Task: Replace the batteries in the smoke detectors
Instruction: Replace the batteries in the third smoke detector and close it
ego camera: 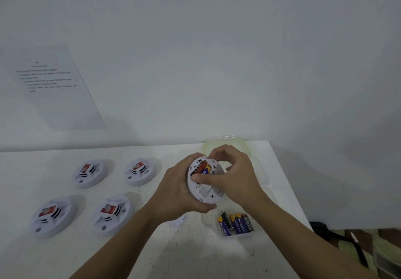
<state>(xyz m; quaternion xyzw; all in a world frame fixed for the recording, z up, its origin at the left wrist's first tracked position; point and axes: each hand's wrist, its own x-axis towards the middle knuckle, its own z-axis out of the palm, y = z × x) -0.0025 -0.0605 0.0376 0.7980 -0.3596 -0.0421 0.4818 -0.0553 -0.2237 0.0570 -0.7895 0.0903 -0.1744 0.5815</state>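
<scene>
— While the left hand [173, 192] cups it, where does the detector [205, 192] sit?
— Held in the air just beyond the box [236, 235], off the tabletop [195, 255]. The left grip wraps its left and lower rim, fingers curled underneath.
— And the right hand [234, 176]?
— Also closed on the detector: the thumb lies across its back at the edge of the battery bay, and the fingers curl over the far rim.
— How does the detector look?
— It's a white round disc, back turned to the camera. The bay is open, with a red cell [200, 168] and a blue-and-yellow cell [206, 170] side by side inside. Below the bay there's a block of small black print, with a few dark slots near the rim.
— What's in the box?
— Loose batteries [238, 224], blue-and-yellow and black, packed side by side.
— Anything else?
— Well left of the box, four detectors [90, 173] lie in two rows, each white with a red label on top. A small white piece [181, 221] lies nearer the box on its left. Beyond the box, behind the hands, is a clear tub [227, 143].
</scene>
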